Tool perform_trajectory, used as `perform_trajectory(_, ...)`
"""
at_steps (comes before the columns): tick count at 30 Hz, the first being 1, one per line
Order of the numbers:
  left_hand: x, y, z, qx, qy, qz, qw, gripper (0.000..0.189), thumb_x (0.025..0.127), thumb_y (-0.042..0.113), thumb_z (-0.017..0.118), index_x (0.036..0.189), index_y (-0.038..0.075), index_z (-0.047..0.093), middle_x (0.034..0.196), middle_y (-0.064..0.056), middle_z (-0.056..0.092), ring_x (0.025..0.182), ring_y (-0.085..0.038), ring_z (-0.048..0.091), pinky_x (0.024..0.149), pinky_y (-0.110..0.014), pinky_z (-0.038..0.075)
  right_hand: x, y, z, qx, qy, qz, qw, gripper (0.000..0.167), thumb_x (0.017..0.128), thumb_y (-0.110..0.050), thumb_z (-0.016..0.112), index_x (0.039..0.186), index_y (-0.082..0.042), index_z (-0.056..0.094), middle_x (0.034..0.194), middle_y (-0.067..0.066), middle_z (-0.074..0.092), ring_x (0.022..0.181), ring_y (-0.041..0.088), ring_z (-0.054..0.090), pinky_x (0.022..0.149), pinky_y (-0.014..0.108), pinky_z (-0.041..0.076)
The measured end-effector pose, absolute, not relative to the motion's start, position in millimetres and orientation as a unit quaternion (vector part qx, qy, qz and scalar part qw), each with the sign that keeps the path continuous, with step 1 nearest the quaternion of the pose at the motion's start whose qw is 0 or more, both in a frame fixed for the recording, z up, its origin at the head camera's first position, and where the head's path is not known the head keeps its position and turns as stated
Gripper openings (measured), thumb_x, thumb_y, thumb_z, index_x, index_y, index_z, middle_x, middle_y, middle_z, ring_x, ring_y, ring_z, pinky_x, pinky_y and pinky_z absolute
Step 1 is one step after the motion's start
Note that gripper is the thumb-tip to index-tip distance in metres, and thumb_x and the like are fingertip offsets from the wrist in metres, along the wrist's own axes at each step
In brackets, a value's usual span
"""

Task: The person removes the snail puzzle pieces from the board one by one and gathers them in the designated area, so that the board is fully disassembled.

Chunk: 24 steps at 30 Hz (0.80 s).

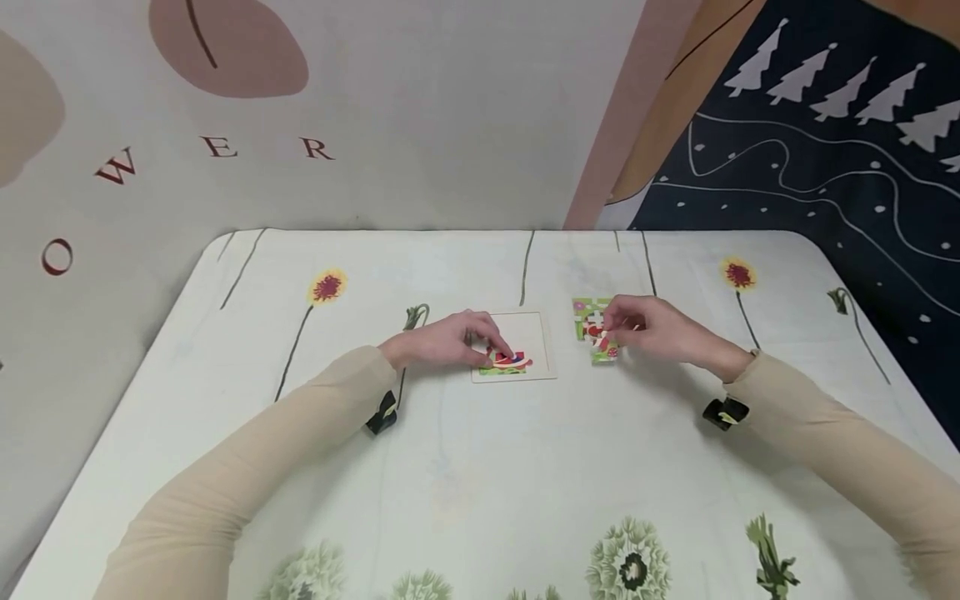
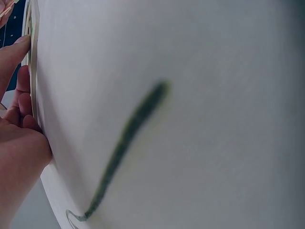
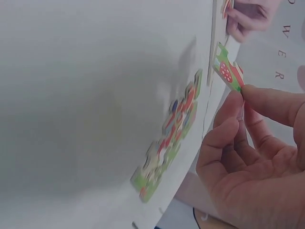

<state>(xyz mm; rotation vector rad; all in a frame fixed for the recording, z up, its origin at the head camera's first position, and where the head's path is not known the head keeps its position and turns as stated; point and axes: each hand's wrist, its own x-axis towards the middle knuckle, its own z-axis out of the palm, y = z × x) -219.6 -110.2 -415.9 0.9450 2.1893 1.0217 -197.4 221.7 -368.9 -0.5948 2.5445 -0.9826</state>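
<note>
A shallow puzzle tray [image 1: 540, 346] with a pale border lies on the table, with red, blue and green puzzle pieces [image 1: 504, 365] along its lower left part. My left hand [image 1: 455, 340] rests at the tray's left side, its fingertips touching these pieces; the left wrist view shows the hand only edge-on. Between thumb and fingers, my right hand [image 3: 257, 138] pinches a green puzzle piece [image 3: 227, 71] with a red, white-dotted patch, tilted up off the table. Below that piece, a group of colourful puzzle pieces [image 3: 169, 138] lies flat, partly behind the right hand in the head view.
A white cloth [image 1: 450, 467] printed with flowers and stems covers the table. Behind it hang a pale curtain [image 1: 450, 150] with letters and a dark panel [image 1: 810, 183] with white trees. Each wrist wears a small black device, one [image 1: 725, 412] on the right.
</note>
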Motion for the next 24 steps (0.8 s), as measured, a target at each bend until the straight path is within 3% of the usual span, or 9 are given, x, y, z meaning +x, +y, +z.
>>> perform_trajectory(24,-219.1,-109.5,-412.8,0.347,0.820,0.368,0.269,0.031,0.088,0.007,0.067,0.118,0.011,0.074,0.120,-0.006,0.064,0.111,-0.018,0.048,0.094,-0.031,0.034,-195.7,284.1,-378.7,-0.181,0.887,-0.377,0.196,0.009,0.096,-0.002,0.060,0.104,0.002,0.061,0.093,0.004,0.062,0.080,0.004,0.054,0.068,0.022,0.046)
